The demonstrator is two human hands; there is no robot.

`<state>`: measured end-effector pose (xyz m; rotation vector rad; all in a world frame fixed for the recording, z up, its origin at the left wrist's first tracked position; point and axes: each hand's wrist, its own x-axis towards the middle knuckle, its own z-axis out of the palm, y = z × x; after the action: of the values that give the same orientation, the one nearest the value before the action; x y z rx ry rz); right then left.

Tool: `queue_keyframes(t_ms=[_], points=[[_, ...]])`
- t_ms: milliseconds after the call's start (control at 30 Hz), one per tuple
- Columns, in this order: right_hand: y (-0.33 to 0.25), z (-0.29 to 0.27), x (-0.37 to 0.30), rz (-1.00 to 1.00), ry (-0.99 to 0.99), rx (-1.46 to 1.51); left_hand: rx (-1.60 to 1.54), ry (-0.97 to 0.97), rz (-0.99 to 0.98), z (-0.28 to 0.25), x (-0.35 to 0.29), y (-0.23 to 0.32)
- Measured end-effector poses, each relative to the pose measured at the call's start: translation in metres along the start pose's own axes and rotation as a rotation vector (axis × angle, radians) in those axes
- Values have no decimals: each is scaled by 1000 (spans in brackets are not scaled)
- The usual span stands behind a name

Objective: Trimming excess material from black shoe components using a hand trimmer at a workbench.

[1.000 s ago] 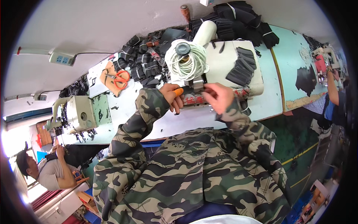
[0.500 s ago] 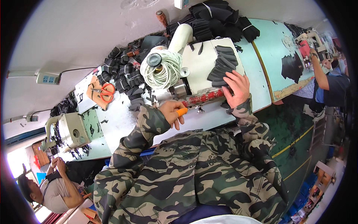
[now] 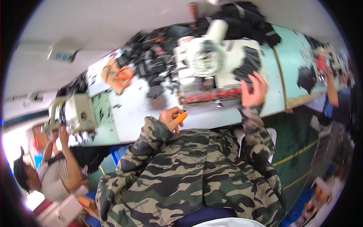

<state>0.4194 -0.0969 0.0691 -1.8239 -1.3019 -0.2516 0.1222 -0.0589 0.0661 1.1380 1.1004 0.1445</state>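
Note:
My left hand [image 3: 171,118] hovers over the near edge of the white worktop [image 3: 138,121], fingers loosely curled and apart. An orange finger sleeve [image 3: 181,117] covers one digit; I see nothing held. At the right, my right hand [image 3: 254,92] is open with fingers spread, just below a pile of dark grey strips [image 3: 248,64]. Those strips lie on the pale bed of a machine [image 3: 231,56]. Along its front runs a worn red edge [image 3: 211,96]. A coil of white cord [image 3: 205,60] sits on the machine's left part. Motion blur softens the bench.
Orange-handled scissors [image 3: 124,77] lie on a tan piece [image 3: 110,73] at left. Bundled black pieces [image 3: 149,66] crowd the bench's back. Another machine [image 3: 77,113] stands far left with a person [image 3: 56,172] beside it; a second person [image 3: 336,94] works far right.
The view has swung, shifting the bench and machine rightward in the picture. My right hand has come slightly away from the strips, and my left hand has drawn back from the machine's red edge.

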Motion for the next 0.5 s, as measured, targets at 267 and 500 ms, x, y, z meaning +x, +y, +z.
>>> queue_keyframes(t_ms=[267, 500], points=[[-133, 61, -62, 29, -1085, 708, 376, 419, 74, -81, 25, -96], [-116, 193, -121, -10, -747, 374, 631, 488, 153, -113, 39, -75]])
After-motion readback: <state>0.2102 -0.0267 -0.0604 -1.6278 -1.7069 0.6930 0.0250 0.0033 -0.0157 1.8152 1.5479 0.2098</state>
